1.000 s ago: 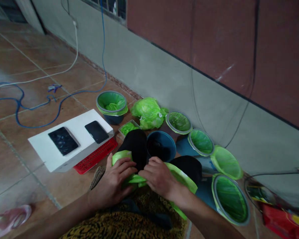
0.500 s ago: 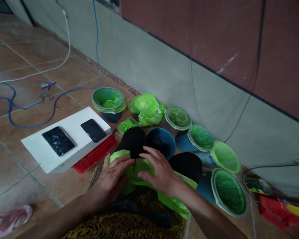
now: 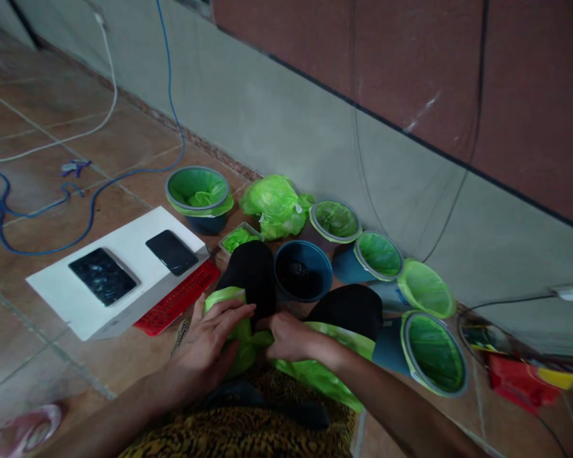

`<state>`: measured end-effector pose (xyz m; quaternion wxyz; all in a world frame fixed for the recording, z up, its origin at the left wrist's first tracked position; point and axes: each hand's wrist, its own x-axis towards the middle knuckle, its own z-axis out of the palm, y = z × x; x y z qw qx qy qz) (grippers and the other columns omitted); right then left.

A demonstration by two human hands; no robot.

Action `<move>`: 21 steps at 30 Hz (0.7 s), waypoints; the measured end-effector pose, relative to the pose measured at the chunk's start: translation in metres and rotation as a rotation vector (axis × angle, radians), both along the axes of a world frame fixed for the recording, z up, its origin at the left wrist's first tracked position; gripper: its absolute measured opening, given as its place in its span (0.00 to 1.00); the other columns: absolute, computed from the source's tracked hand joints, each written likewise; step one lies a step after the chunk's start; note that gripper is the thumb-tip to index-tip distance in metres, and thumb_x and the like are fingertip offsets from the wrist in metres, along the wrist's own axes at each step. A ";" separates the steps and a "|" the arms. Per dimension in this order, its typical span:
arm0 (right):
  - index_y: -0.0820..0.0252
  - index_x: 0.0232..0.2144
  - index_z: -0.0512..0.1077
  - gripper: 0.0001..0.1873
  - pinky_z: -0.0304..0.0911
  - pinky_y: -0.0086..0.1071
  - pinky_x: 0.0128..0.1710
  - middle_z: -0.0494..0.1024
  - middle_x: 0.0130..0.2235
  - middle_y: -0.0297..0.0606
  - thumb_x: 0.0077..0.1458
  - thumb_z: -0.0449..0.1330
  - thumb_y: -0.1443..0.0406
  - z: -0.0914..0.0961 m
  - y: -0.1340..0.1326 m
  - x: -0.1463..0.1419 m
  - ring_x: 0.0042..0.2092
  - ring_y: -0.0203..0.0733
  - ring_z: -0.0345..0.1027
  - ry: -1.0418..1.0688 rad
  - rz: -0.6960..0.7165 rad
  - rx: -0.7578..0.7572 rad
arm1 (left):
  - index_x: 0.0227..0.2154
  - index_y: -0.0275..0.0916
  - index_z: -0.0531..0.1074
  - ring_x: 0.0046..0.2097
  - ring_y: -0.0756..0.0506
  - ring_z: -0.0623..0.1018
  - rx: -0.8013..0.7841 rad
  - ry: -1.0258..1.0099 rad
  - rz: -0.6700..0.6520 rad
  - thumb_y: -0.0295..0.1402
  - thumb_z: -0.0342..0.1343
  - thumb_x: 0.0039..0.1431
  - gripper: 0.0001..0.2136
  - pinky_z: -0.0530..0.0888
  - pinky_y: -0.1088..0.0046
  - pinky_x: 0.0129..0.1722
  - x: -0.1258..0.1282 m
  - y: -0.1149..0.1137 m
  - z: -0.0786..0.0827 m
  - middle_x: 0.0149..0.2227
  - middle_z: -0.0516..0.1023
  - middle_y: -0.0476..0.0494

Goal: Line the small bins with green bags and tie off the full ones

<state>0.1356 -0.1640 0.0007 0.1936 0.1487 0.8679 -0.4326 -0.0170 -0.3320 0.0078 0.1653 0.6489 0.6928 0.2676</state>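
Green plastic bag (image 3: 315, 375) — across lap, long axis left-right, touching both hands | left hand (image 3: 210, 346) — flat, fingers spread, pressing bag's left end | right hand (image 3: 286, 337) — curled tight, pinching bag's middle | blue pot (image 3: 302, 278) — just beyond, nearer right hand

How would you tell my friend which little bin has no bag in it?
Follow the grey wall down to the row of little blue bins on the tiled floor. The bare bin stands just beyond the right hand, which grips a green bag. Every neighbour wears a bright green liner over its rim; this one alone shows its dark blue inside.
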 end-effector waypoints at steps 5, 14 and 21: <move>0.60 0.33 0.75 0.11 0.59 0.29 0.38 0.76 0.37 0.35 0.42 0.65 0.71 0.029 0.017 0.002 0.39 0.39 0.69 0.183 -0.018 0.058 | 0.62 0.43 0.60 0.62 0.36 0.67 -0.040 0.000 -0.057 0.24 0.50 0.55 0.29 0.46 0.38 0.64 -0.001 0.008 0.014 0.56 0.74 0.37; 0.59 0.47 0.68 0.26 0.63 0.26 0.37 0.77 0.38 0.32 0.44 0.62 0.75 0.042 0.031 0.000 0.39 0.36 0.71 0.055 -0.049 -0.508 | 0.60 0.46 0.63 0.58 0.38 0.73 -0.143 -0.105 -0.095 0.31 0.55 0.58 0.26 0.38 0.39 0.66 -0.003 0.021 0.032 0.55 0.75 0.41; 0.59 0.61 0.61 0.41 0.65 0.29 0.41 0.76 0.44 0.36 0.45 0.69 0.67 0.047 0.036 0.007 0.43 0.38 0.71 0.015 -0.024 -0.609 | 0.62 0.47 0.61 0.56 0.39 0.75 -0.156 -0.189 -0.106 0.35 0.59 0.57 0.29 0.36 0.42 0.67 -0.003 0.028 0.036 0.48 0.80 0.43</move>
